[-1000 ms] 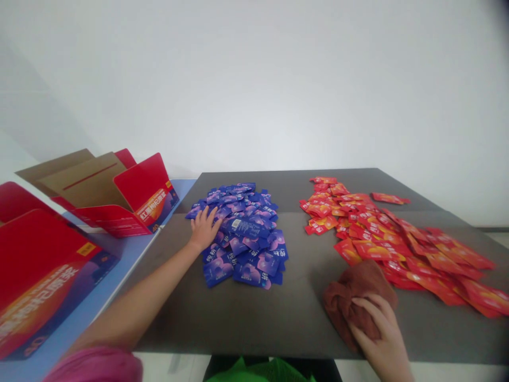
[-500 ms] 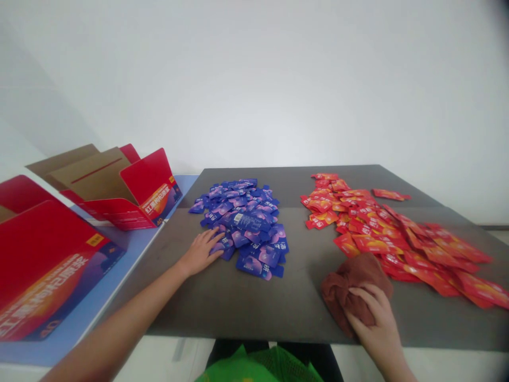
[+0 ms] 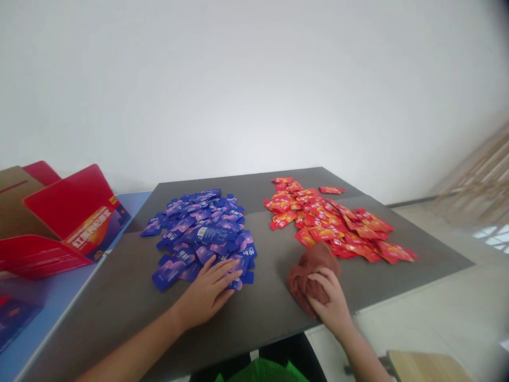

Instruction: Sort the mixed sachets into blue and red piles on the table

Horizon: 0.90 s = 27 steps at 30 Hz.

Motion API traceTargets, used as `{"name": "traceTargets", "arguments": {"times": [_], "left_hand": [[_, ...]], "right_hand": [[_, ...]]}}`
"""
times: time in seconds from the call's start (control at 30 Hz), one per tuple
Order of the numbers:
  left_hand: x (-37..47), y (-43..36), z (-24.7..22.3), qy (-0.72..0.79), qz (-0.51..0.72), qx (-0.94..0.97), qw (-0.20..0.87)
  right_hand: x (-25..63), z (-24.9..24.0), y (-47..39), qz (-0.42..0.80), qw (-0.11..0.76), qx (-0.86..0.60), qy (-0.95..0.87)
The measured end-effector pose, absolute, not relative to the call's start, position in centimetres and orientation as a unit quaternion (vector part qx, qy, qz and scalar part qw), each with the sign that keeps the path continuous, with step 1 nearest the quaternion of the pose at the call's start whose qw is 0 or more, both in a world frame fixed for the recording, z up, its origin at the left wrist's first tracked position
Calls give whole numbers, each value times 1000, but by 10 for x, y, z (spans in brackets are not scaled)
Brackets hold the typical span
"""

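Observation:
A heap of blue sachets (image 3: 201, 228) lies on the dark grey table (image 3: 123, 289), left of centre. My left hand (image 3: 207, 294) lies flat at the heap's near edge, fingers spread and touching the nearest packets. A spread of red and orange sachets (image 3: 330, 223) covers the right side. Just in front of it sits a bunched brown cloth (image 3: 312, 268), and my right hand (image 3: 332, 305) grips its near side.
An open red cardboard box (image 3: 59, 223) with printed lettering stands on a pale blue table (image 3: 47, 305) at the left. A white wall is behind. Right of the table are pale floor and a wooden rack (image 3: 477, 180). A wooden seat corner (image 3: 429, 366) shows bottom right.
My left hand slid from the far left of the blue heap down to its near edge. The view swung to the right. The right hand stays on the cloth.

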State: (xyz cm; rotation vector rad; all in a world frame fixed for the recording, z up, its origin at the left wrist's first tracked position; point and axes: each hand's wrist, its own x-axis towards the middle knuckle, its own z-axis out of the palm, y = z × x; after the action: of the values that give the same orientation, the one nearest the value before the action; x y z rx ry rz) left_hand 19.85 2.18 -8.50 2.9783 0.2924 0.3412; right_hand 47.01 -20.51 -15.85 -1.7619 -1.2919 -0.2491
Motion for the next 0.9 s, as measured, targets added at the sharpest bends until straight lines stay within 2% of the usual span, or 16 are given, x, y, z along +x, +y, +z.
{"name": "traceTargets", "arguments": {"times": [0.2, 0.3, 0.37, 0.6, 0.9], "left_hand": [[283, 40, -72, 124, 253, 934, 218], [348, 73, -83, 159, 262, 910, 280], [394, 99, -91, 207, 225, 916, 260], [512, 147, -113, 231, 134, 944, 197], [522, 113, -135, 192, 46, 970, 140]], "right_hand": [[465, -163, -208, -174, 466, -712, -496], [461, -164, -209, -199, 473, -711, -480], [458, -164, -209, -200, 476, -714, -474], [454, -162, -208, -206, 474, -701, -492], [459, -159, -207, -163, 487, -665, -542]]}}
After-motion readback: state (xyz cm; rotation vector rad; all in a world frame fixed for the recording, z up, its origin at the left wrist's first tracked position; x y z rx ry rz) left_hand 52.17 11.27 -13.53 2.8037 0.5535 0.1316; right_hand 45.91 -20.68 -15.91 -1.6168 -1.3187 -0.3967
